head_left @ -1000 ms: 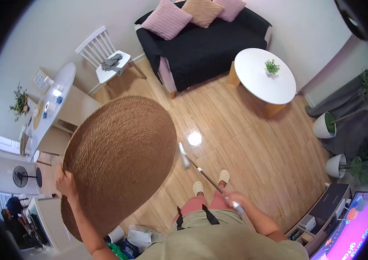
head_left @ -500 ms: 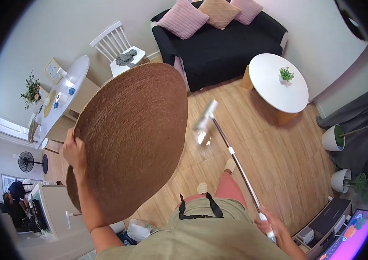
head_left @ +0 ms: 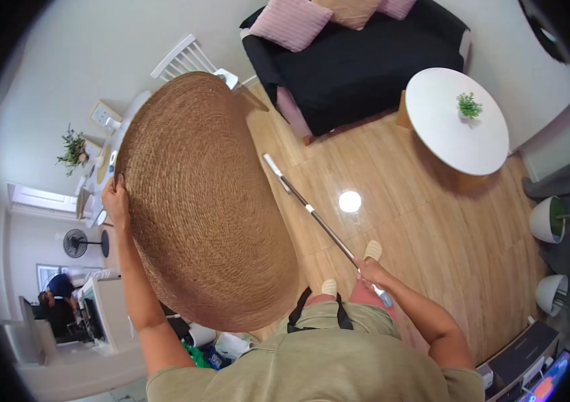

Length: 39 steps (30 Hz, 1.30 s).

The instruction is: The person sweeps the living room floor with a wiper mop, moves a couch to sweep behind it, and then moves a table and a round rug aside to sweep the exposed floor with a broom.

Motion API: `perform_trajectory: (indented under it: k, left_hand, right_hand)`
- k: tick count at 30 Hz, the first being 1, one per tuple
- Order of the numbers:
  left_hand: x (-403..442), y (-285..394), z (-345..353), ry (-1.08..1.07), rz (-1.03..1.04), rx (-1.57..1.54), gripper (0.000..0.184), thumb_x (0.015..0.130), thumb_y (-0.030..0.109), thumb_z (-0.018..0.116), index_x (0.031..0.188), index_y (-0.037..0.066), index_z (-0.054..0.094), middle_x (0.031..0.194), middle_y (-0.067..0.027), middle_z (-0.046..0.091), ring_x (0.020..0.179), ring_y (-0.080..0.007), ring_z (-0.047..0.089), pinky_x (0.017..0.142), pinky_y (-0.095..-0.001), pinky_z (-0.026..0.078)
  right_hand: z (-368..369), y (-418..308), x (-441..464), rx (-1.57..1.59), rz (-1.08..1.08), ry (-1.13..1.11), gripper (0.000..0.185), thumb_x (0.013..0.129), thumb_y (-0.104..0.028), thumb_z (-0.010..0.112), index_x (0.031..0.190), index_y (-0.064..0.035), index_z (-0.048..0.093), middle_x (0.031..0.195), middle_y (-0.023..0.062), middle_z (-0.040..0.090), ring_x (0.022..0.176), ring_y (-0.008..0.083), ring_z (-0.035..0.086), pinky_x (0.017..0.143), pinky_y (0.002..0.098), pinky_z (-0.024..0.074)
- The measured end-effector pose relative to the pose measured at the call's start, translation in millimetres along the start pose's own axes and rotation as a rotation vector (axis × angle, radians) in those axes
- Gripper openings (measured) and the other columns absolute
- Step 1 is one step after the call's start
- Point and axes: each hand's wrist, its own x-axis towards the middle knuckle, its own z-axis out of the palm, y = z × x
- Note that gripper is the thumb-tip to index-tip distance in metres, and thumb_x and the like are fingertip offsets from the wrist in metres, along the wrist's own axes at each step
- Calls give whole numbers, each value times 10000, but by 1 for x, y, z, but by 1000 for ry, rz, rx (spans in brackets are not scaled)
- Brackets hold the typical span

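My left hand (head_left: 116, 201) is closed on the left edge of a large round woven rug (head_left: 204, 201), brown and braided. The rug is held up off the floor and slightly curved, covering much of the left side of the view. My right hand (head_left: 371, 273) is wrapped round the handle of a flat mop (head_left: 328, 231), close to its white grip end. The mop slants away to the upper left, its narrow white head beside the rug's right edge; part of the head may be hidden by the rug.
A black-covered sofa (head_left: 365, 67) with cushions stands ahead. A white oval table (head_left: 456, 127) with a small plant is at the right, above potted plants (head_left: 550, 220). A white chair (head_left: 188, 60) is behind the rug. Bags (head_left: 231, 345) lie at lower left; another person (head_left: 62, 285) bends farther left.
The mop head has swung left, towards the rug, and my right hand has moved up and left. The rug has tilted to show more of its face. My view has shifted.
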Motion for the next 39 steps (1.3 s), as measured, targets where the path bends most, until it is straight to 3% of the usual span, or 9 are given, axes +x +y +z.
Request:
perform_trajectory:
  k: [5,11,13,18,25,29,34,37,39]
  left_hand:
    - [41,-29,-12,122,-52,-108,277,817,215,535,808,-56,590,624,-31,535,581,-111,425,552,-284,366]
    - [62,-47,0,167,-157,-144,302,792,247,569,815,-53,601,633,-64,555,581,-141,444,562,-307,376]
    - [75,-57,-1,160,-347,-152,299,785,243,577,742,-52,588,636,-64,549,574,-153,446,560,-308,375]
    - [60,-72,-19,100,-424,-616,227,746,186,633,753,-33,572,792,-120,569,718,-216,523,684,-336,404]
    - [52,-24,-43,26,-512,-524,420,735,283,652,936,-68,538,959,-188,556,820,-270,531,762,-371,399]
    - [67,-43,-49,-20,-477,-482,533,725,311,656,1027,-98,497,1035,-209,525,916,-291,510,793,-406,386]
    - [63,-42,-28,60,-516,-450,403,749,247,640,927,-103,545,865,-164,589,741,-228,565,684,-326,437]
    - [62,-48,-19,4,-477,-465,346,748,248,643,830,-82,577,756,-130,582,628,-213,531,608,-339,422]
    - [57,-46,-13,4,-473,-459,304,747,257,642,733,-42,586,663,-80,552,551,-170,466,541,-323,386]
  right_hand:
    - [-31,3,-110,-221,-226,-124,366,808,-389,522,712,-36,519,519,-1,424,476,87,396,428,267,343]
    - [-103,81,-200,-640,-114,-243,460,768,-449,541,675,1,569,503,99,471,477,153,430,495,318,384]
    - [-118,89,-218,-579,270,-276,447,749,-427,559,653,9,571,509,111,483,472,188,433,503,336,391]
    - [-102,157,-173,-728,182,-154,358,726,-319,556,595,14,554,505,122,496,483,195,471,496,345,394]
    - [-13,173,-17,-541,-243,-25,324,715,-259,555,562,23,511,446,119,485,359,215,473,360,329,364]
    - [3,134,9,-616,-37,-63,264,714,-202,527,580,25,515,437,115,480,341,221,469,341,313,366]
    - [-32,104,-68,-359,-210,-213,263,742,-201,537,603,21,513,432,105,458,372,193,473,375,320,373]
    - [-30,81,-85,-450,-473,-166,229,749,-204,505,707,16,554,568,193,544,503,241,557,480,357,419]
    - [-10,62,-65,-542,-398,-144,204,763,-183,502,715,10,544,575,197,536,497,239,555,476,356,413]
